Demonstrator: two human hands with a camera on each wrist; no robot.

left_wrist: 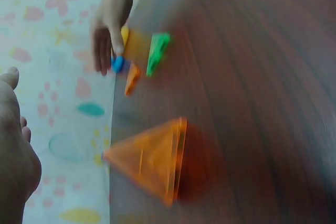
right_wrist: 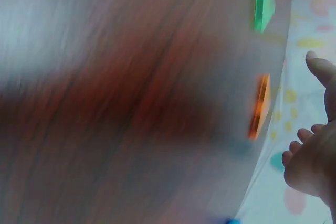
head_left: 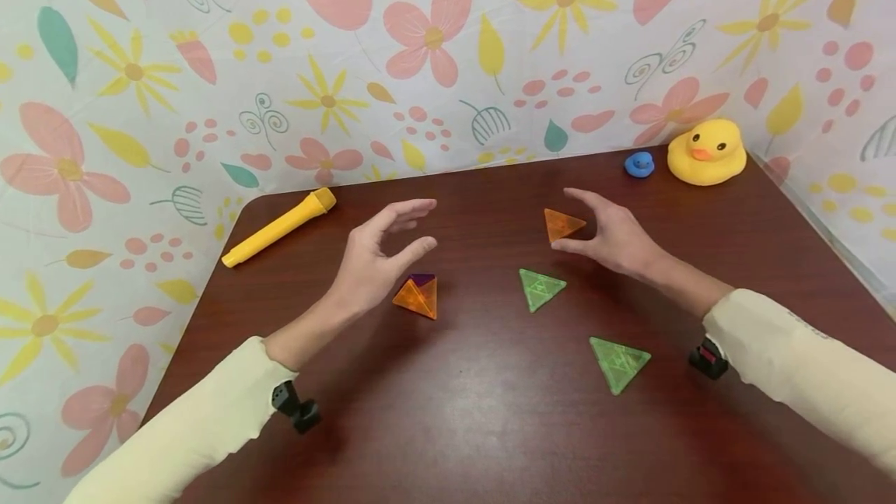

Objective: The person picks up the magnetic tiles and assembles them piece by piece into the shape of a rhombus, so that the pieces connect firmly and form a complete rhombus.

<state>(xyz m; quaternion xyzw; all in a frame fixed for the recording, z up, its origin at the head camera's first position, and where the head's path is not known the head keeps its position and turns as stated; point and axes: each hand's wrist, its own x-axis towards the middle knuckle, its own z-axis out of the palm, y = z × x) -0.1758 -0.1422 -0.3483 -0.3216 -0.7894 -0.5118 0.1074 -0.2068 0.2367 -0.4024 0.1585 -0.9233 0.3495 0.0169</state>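
Observation:
Above the table my left hand (head_left: 378,259) hovers with fingers loosely extended and nothing in its grasp. Just below and right of it stands a small orange and purple pyramid of translucent triangle tiles (head_left: 418,298), which shows as an orange peak (left_wrist: 152,161) in the left wrist view. My right hand (head_left: 612,236) is also empty, thumb and fingers spread apart. Between that thumb and fingers, from the head view, an orange triangle tile (head_left: 562,225) lies on the table; contact cannot be told. Two green triangle tiles lie nearer, one (head_left: 540,289) mid-table and one (head_left: 619,364) closer to the front.
A yellow toy microphone (head_left: 280,227) lies at the back left of the dark wooden table (head_left: 462,426). In the back right corner sit a small blue duck (head_left: 639,165) and a large yellow duck (head_left: 708,152). A flower-patterned cloth (head_left: 434,37) hangs behind.

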